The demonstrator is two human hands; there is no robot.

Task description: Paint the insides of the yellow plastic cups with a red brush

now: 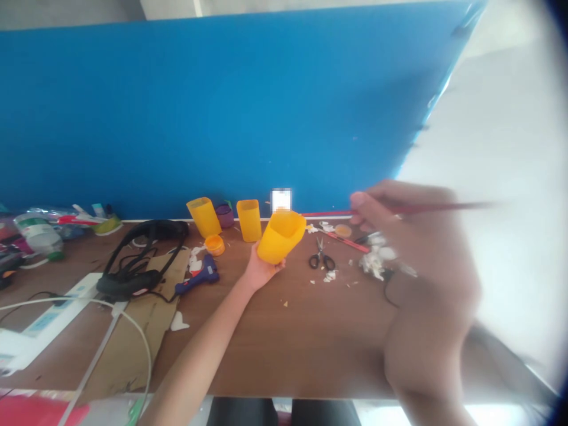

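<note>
My left hand (262,272) is closed round a yellow cup (278,241), holding it tilted above the brown table with its mouth facing up and away. A thin red paintbrush (327,213) is pinched in my right hand (419,248), which looms large and blurred close to the camera. The brush reaches left to the cup's far rim; its bristles are not clear, and I cannot tell whether it touches. Left of the held cup stand a second yellow cup (249,221) and a third yellow cup (204,218), beside an open pot of yellow paint (215,245).
Scissors (321,255), a red tool (348,241) and white scraps (376,263) lie right of the cup. Leftward are a blue glue gun (199,276), a black headset (133,266), cardboard (146,331) and a plastic bottle (39,235). A blue panel (231,112) borders the table's back.
</note>
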